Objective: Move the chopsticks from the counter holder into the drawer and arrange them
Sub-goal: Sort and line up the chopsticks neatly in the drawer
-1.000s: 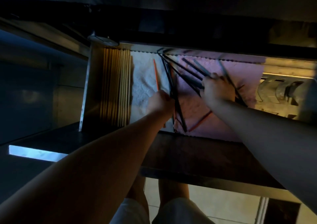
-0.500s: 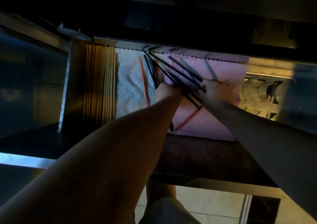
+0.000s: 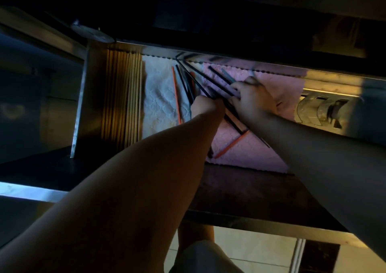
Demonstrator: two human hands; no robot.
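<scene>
Several dark chopsticks (image 3: 219, 75) — left hand (image 3: 205, 108), right hand (image 3: 253, 100) gripping, drawer (image 3: 80, 105)

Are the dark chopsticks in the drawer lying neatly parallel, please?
No, the dark chopsticks fan out and cross over the pink liner.

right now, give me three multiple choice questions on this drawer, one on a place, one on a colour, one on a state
1. The pale wooden chopsticks lie at which side of the drawer? A left B right C middle
2. The liner under the right hand is: A green B pink C black
3. The dark chopsticks are: A in a neat row B fanned and crossing C upright in a cup
Answers: 1 A, they line the left wall; 2 B, pink shows round the hand; 3 B, they splay at angles over one another.
</scene>
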